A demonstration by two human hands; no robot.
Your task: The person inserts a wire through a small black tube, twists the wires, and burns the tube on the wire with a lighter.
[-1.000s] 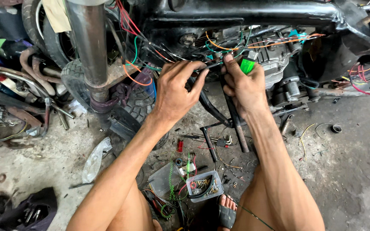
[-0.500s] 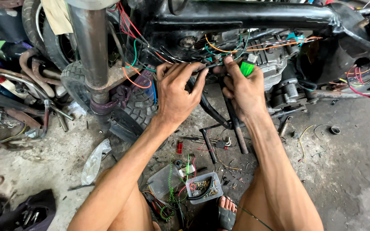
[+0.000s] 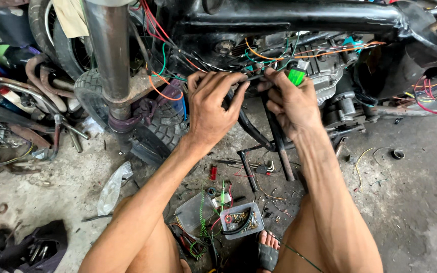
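Head view only. Both bare hands were raised to the wiring under the black frame tube (image 3: 299,17) of a stripped motorcycle.

Left hand (image 3: 209,108): seen from the back, fingers curled round a dark wire bundle (image 3: 249,78) that ran across to the other hand. The bundle was pinched at the fingertips; the palm side was hidden.

Right hand (image 3: 292,103): fingers were closed, the same bundle nipped between thumb and forefinger. A green lighter (image 3: 296,76) was held in the same hand, its top sticking up above the knuckles, just below the engine (image 3: 324,63).

The bundle was thus located between the two hands, in front of the engine and under the frame tube, amid loose red, green, orange and blue wires (image 3: 163,60).

A fork leg (image 3: 110,55) was seen upright at the left, with a knobby tyre (image 3: 153,126) lying on the floor just beside its foot. Black hoses (image 3: 251,129) hung down below the hands.

On the concrete floor (image 3: 410,202), between the person's knees, a small plastic tub (image 3: 241,220) of screws and bits was seen, a clear lid (image 3: 193,212) touching it and a green coiled wire (image 3: 202,225) alongside. A sandalled foot (image 3: 268,250) was seen just below the tub. A dark pouch with sockets (image 3: 36,247) lay at bottom left, well apart.
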